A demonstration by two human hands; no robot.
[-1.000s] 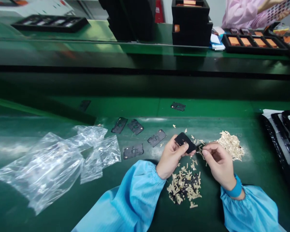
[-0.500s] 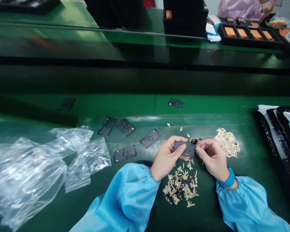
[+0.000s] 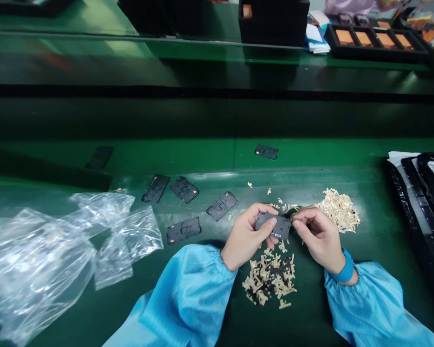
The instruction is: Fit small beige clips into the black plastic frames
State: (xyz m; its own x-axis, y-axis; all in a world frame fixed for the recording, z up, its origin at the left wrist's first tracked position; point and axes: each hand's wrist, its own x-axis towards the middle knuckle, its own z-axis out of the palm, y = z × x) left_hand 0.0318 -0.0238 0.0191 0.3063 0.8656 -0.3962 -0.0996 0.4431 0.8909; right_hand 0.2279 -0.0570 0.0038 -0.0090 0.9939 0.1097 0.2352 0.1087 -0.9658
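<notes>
A flat black plastic phone-frame plate (image 3: 279, 226) is gripped in my left hand (image 3: 246, 236), thumb across its face. At the plate's right end, my right hand (image 3: 318, 237) has its thumb and forefinger pinched together; whatever lies between them is too small or hidden to name. Below the plate lies a heap of small beige and black pieces (image 3: 269, 279). Beyond my right hand is a second pile of pale metallic-looking pieces (image 3: 338, 210), with a few loose ones scattered behind my hands.
Several similar black plates (image 3: 222, 206) lie left of my hands, another black plate (image 3: 266, 151) farther back. Clear plastic bags (image 3: 39, 260) cover the left side. Stacked black trays (image 3: 419, 202) stand at right. A raised shelf (image 3: 188, 67) carries black boxes and a tray of orange-faced items (image 3: 379, 41).
The view has shifted slightly. The plate in my left hand is tilted a little differently, its right end lower. My right fingers stay at its right end.
</notes>
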